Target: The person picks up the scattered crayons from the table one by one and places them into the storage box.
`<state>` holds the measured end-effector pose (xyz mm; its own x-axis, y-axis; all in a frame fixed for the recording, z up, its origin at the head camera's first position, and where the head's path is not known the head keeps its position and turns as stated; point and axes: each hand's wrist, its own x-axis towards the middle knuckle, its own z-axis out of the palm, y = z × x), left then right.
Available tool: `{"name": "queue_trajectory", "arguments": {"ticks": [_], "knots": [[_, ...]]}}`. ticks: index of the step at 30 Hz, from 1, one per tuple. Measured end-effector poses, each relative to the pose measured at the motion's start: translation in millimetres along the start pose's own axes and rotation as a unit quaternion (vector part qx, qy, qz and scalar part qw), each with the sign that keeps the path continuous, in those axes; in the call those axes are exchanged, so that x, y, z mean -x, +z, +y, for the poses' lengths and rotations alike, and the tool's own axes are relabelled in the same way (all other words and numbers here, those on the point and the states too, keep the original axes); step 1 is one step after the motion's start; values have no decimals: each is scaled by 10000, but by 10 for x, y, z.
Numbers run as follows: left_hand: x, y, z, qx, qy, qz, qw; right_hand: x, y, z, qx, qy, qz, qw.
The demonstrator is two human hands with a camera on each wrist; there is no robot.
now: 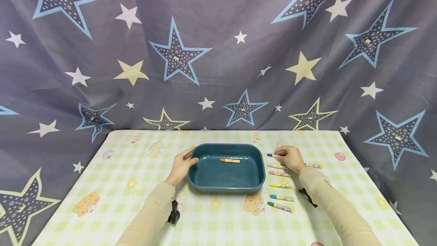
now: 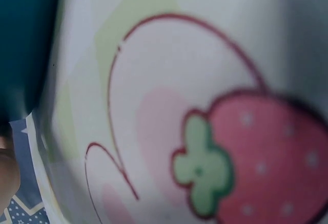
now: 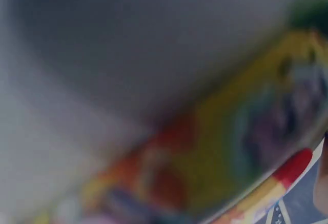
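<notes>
At the left end of a teal plastic basin (image 1: 227,190), my left hand (image 1: 182,165) grips the rim, thumb over the edge. One orange-tipped crayon (image 1: 230,160) lies inside it. My right hand (image 1: 290,158), to the right of the basin, pinches a dark blue-purple crayon (image 1: 272,155) by its wrapped end; the fingertips partly hide it. Below that hand lie a peach crayon (image 1: 277,166) and a pink crayon (image 1: 279,174). The right wrist view has a large blurred crayon wrapper (image 3: 220,142) and a red-tipped crayon (image 3: 294,170). A little of my left hand (image 2: 7,178) shows in the left wrist view.
Nearer the front, a yellow crayon (image 1: 280,186), a blue crayon (image 1: 282,198) and a green crayon (image 1: 280,207) continue the column. Another crayon (image 1: 313,165) lies beyond the right wrist. A checked cloth (image 1: 136,185) covers the table; a star-patterned curtain (image 1: 218,67) hangs behind.
</notes>
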<state>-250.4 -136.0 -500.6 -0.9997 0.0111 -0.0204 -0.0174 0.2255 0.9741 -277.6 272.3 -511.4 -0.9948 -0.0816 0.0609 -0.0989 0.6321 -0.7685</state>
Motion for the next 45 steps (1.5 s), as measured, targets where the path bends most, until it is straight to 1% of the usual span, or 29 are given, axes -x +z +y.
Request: {"name": "queue_trajectory", "arguments": {"ticks": [3, 4, 7, 8, 12, 15, 18, 20, 22, 25, 29, 32, 35, 36, 42, 45], "knots": [[-1, -3, -16, 39, -82, -29, 10000, 10, 42, -21, 64, 170, 98, 9998], [0, -1, -17, 117, -151, -64, 9998, 14, 49, -28, 51, 250, 117, 9996], [4, 8, -19, 167, -323, -112, 9993, 29, 52, -36, 62, 393, 102, 9992], [6, 10, -17, 166, -336, -128, 9992, 32, 48, -39, 19, 450, 86, 9989], [-6, 27, -3, 171, -334, -82, 9993, 20, -8, -66, 193, 374, 180, 9990], [-28, 42, 9, 199, -286, -81, 9994, -15, -92, -121, 214, 328, 403, 9984], [-43, 46, 10, 219, -237, -137, 9994, -48, -189, -229, 51, 317, 567, 9979], [-44, 36, 22, 257, -262, -145, 9992, -68, -241, -331, -36, 250, 637, 9977], [-36, 19, 52, 278, -277, -172, 9991, -78, -271, -454, 19, 118, 656, 9978], [3, -9, 148, 326, -298, -178, 9989, -93, -251, -668, 12, -207, 696, 9974], [77, -36, 268, 267, -317, -183, 9990, -101, -102, -952, -398, -649, 668, 9949], [119, -41, 303, 192, -316, -186, 9991, -94, 58, -1115, -817, -794, 607, 9916], [138, -37, 310, 196, -325, -190, 9991, -81, 250, -1215, -1089, -758, 542, 9897], [140, -36, 305, 191, -315, -187, 9991, -76, 319, -1240, -1175, -690, 499, 9894], [147, -38, 292, 198, -281, -180, 9992, -65, 731, -1304, -1271, -274, 186, 9913], [157, -47, 283, 264, -332, -159, 9990, -60, 901, -1298, -1246, -120, 91, 9921]]}}
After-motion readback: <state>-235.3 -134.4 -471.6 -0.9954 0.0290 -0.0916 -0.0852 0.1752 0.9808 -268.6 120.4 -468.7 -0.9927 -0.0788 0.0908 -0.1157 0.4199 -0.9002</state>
